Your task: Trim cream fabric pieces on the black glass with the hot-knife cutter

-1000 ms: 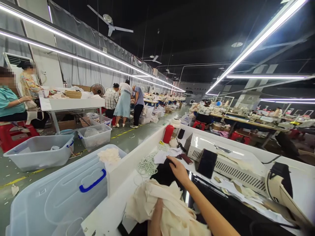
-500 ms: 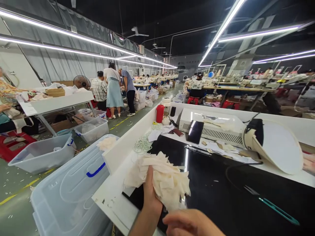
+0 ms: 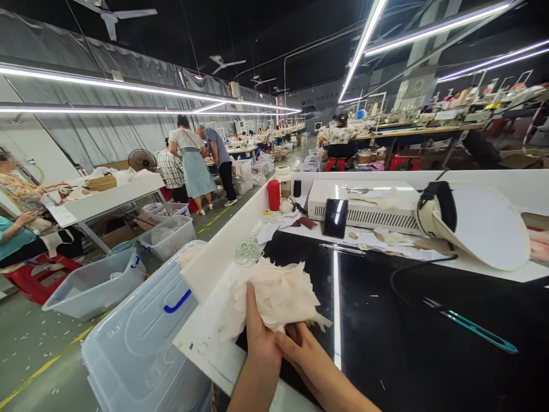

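Note:
A loose bundle of cream fabric pieces [image 3: 278, 292] is held above the near left corner of the black work surface [image 3: 386, 355]. My left hand [image 3: 259, 329] grips it from below, with the thumb lying over the front. Against the bundle's lower edge, my right hand [image 3: 298, 346] is closed, thumb and fingers pinching the cloth close to the left hand. Its fingertips are partly hidden beneath the fabric. Further right on the black surface lie teal-handled tweezers [image 3: 476, 329].
Behind the surface stand a white vented box [image 3: 364, 200], a phone [image 3: 335, 217], a white shade [image 3: 484, 223] and a red container [image 3: 273, 194]. Tangled pale cord [image 3: 249, 250] lies at left. A lidded plastic bin [image 3: 146, 337] flanks the table. Another person's hand [image 3: 539, 243] shows at far right.
My right hand has moved up and left from the near edge and now grips the bundle's lower edge. My left hand still holds the bundle. The camera view has shifted.

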The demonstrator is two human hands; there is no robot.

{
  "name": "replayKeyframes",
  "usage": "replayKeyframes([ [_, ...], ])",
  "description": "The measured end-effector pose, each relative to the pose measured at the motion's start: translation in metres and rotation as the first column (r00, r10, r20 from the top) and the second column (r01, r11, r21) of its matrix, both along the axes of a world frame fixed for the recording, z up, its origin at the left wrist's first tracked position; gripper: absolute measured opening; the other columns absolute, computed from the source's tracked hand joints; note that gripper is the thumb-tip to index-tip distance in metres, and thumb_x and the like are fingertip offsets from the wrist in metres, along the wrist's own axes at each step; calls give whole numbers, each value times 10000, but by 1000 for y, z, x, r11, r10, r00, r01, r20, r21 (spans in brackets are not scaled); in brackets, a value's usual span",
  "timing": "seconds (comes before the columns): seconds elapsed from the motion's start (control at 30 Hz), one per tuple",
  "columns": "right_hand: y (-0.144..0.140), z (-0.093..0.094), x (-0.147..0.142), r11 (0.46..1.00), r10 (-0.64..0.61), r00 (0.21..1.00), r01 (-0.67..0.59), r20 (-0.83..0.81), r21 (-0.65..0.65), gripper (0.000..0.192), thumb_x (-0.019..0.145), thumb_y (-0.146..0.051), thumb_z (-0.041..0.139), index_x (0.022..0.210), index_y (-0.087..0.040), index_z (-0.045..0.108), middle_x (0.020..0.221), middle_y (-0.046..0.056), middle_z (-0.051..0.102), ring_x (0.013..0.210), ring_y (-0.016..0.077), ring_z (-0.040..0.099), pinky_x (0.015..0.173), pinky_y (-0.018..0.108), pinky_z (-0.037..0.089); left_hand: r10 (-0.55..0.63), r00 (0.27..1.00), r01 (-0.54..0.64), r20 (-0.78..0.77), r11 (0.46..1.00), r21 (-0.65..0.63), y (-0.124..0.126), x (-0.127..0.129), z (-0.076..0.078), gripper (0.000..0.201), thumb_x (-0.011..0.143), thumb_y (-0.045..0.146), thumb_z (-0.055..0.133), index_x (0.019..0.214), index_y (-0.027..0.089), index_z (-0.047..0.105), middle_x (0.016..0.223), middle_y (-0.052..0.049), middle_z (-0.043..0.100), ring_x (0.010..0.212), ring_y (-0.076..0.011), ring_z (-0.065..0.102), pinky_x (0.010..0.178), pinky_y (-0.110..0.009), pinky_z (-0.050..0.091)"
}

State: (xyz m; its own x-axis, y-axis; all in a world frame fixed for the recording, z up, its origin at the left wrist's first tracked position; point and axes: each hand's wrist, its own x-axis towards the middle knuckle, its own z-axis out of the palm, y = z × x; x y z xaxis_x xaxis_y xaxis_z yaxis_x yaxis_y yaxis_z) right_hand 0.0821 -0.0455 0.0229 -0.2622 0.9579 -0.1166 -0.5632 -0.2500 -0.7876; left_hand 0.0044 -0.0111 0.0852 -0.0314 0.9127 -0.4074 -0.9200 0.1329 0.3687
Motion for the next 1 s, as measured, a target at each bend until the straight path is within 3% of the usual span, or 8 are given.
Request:
replayKeyframes([
  [0.1, 17, 8, -5, 996, -84, 996, 84, -33, -3, 945, 646, -531, 950, 1457, -234, 567, 1471, 118, 630, 1445, 311, 512, 1268, 448, 336, 77, 997, -76, 6, 994, -73, -3, 4, 2, 469, 1067, 417, 526, 1466, 176, 583, 1234, -134, 739, 1087, -275, 749, 998, -388, 616],
  [0.27, 42, 10, -6, 988, -156, 988, 155, -24, -17, 785, 744, -472, 893, 1428, -228, 594, 1439, 102, 659, 1381, 324, 584, 1226, 483, 423, 180, 984, -180, -3, 981, -77, -2, 8, -1, 430, 1081, 354, 516, 1467, 173, 572, 1262, -137, 728, 1141, -259, 729, 1004, -375, 617],
  [0.5, 67, 7, -14, 961, -275, 961, 276, 32, -24, 750, 669, -420, 927, 1340, -225, 654, 1386, 92, 698, 1339, 326, 621, 1167, 450, 501, 217, 976, -216, 14, 976, -40, 1, 2, -3, 439, 1090, 360, 505, 1478, 163, 557, 1307, -134, 709, 1165, -259, 719, 962, -347, 640],
  [0.77, 83, 23, -12, 948, -305, 945, 313, 122, -55, 686, 596, -409, 944, 1201, -201, 699, 1228, 106, 772, 1222, 355, 693, 1059, 464, 582, 236, 970, -242, -59, 963, -119, -2, -7, -12, 394, 1074, 313, 546, 1453, 211, 582, 1343, -105, 694, 1209, -239, 696, 831, -273, 665],
  [1.0, 97, 30, -14, 954, -287, 944, 297, 163, -37, 654, 582, -418, 944, 1146, -179, 715, 1184, 119, 785, 1174, 370, 714, 996, 471, 610, 263, 961, -269, -80, 960, -82, 0, -13, -15, 366, 1074, 306, 541, 1432, 261, 604, 1386, -80, 671, 1271, -237, 657, 887, -291, 651],
])
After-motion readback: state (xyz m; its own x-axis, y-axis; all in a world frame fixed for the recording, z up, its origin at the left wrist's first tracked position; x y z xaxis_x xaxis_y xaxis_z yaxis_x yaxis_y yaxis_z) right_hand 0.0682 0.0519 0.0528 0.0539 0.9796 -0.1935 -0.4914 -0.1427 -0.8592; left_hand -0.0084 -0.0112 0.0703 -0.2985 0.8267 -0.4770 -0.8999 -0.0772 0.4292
